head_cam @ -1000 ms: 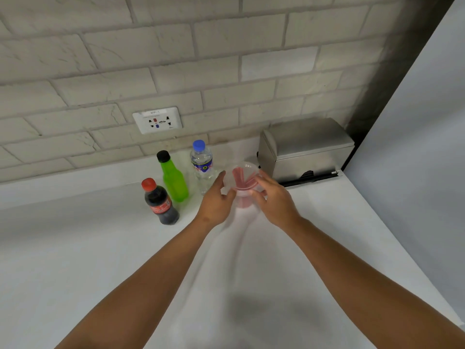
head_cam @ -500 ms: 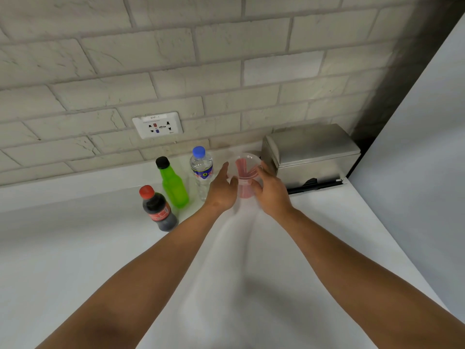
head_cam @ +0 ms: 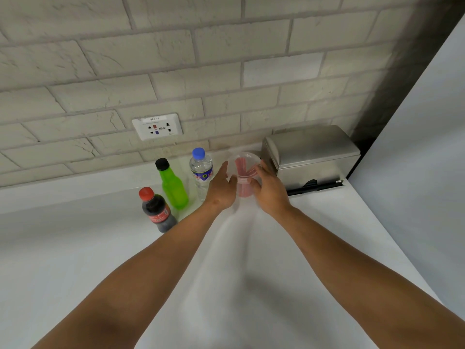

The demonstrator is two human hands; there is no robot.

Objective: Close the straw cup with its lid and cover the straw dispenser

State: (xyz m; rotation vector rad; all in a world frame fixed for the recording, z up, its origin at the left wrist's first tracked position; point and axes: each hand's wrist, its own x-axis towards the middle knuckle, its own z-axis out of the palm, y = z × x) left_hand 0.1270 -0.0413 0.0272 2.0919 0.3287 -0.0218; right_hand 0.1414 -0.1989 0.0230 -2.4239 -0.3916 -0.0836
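A: Both hands round the cup, right? Left hand cupping one side, right hand cupping the other, fingers curled against the clear wall. Holding it between the palms, more or less.

B: Yep. Red straws leaning inside, tops up near the rim. Can't tell if a lid sits on top, too see-through and blurry.

A: Off or on the counter? Hard to say, bottom hidden between the hands.

B: Just right of the grip: steel dispenser, top shut flat, dark slot at the front. Near the right hand, not touching.

A: Left of the grip: water bottle just beside the left hand, then green bottle, then cola bottle further out and nearer. Socket on the brick wall above.
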